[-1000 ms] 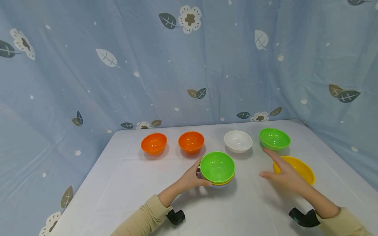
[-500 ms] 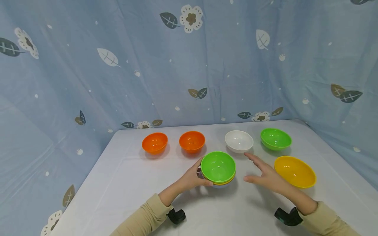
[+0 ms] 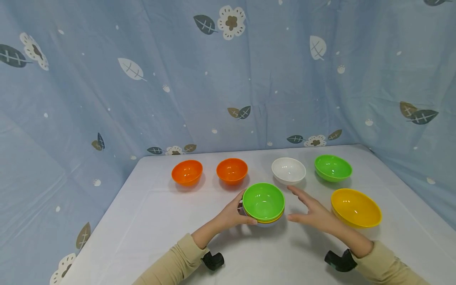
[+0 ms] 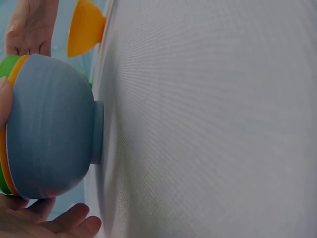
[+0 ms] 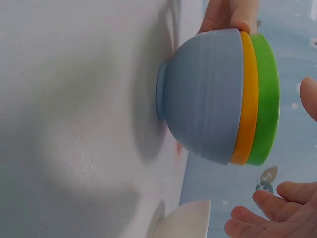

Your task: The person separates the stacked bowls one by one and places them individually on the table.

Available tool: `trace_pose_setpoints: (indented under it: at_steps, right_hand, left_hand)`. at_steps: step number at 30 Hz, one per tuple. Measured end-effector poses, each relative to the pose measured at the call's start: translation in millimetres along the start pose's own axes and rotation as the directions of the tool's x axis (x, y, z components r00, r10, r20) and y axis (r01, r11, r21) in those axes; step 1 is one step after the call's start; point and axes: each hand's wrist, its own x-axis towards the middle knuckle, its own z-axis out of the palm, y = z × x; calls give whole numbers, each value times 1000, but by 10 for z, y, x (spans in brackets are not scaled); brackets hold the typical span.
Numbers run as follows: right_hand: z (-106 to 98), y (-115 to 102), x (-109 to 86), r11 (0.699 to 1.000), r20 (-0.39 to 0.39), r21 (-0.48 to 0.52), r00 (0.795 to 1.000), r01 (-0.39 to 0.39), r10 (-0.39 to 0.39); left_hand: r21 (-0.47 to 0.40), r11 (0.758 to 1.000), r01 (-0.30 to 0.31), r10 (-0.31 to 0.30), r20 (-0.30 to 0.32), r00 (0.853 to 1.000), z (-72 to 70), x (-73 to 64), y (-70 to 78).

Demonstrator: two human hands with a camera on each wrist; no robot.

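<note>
A nested stack stands near the middle of the table, its green bowl [image 3: 263, 202] on top. In the right wrist view a yellow bowl [image 5: 249, 99] shows as a band below the green one, inside a grey-blue bowl [image 5: 205, 94] with a footed base. My left hand [image 3: 229, 215] grips the stack from the left, thumb at the near side of the rim and fingers round the far side. To the right of the stack, a short gap away, my right hand [image 3: 315, 213] holds nothing, fingers extended and thumb spread apart.
Along the back stand two orange bowls [image 3: 187, 173] [image 3: 232, 171], a white bowl [image 3: 288, 171] and a green bowl [image 3: 333, 168]. A larger-looking yellow bowl [image 3: 356, 208] sits at the right, behind my right wrist. A blue patterned curtain [image 3: 178, 79] borders the white-covered table [image 3: 149, 237].
My right hand has moved left, from beside the separate yellow bowl to close by the stack, uncovering that bowl. My left hand and the stack have stayed in place.
</note>
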Motion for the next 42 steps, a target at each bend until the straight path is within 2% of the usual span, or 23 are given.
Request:
trace_pose_setpoints:
  at_steps: [8, 15, 27, 42]
  right_hand:
    - [99, 11, 75, 998, 5, 29, 999, 53, -53]
    - [177, -35, 118, 994, -1, 53, 996, 92, -92]
    - [287, -46, 191, 998, 55, 66, 998, 22, -25]
    - [353, -28, 226, 999, 23, 38, 1000, -6, 5]
  left_hand:
    - [8, 1000, -20, 20, -1, 1000, -1, 5, -14]
    - [7, 1000, -8, 8, -2, 1000, 0, 3, -6]
    - [11, 1000, -12, 12, 2, 1000, 4, 9, -15]
    - [41, 999, 0, 0, 12, 1000, -17, 1, 3]
